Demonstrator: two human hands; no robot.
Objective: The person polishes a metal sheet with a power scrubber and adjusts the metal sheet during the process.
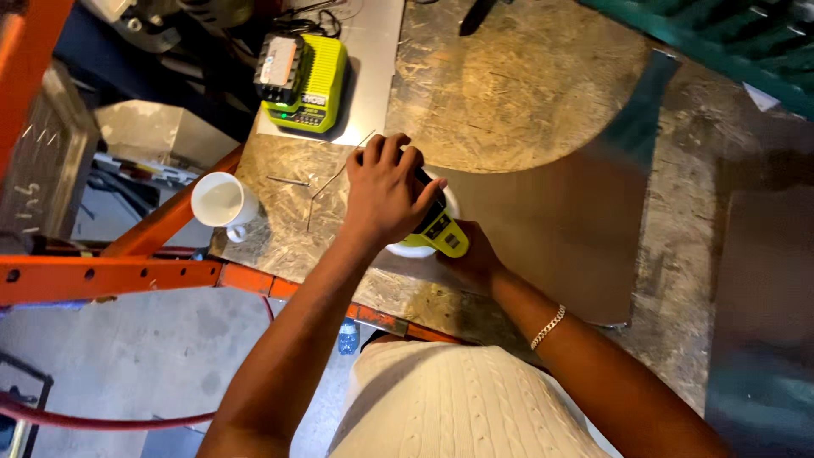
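My left hand (383,188) is closed over the front end of a yellow-green power tool (443,231), covering most of it. My right hand (475,265) grips the tool's rear from below, fingers wrapped under it. A chain bracelet sits on that wrist. The tool rests over a round white object (415,248), mostly hidden by my hands, at the left edge of a grey metal sheet (560,229) lying on a chipboard bench top (509,85).
A white mug (222,202) stands at the bench's left corner. A yellow-green battery charger with a black battery (302,80) sits at the back left on another metal sheet. Thin metal rods (326,182) lie nearby. Orange steel beams (110,276) frame the bench's left side.
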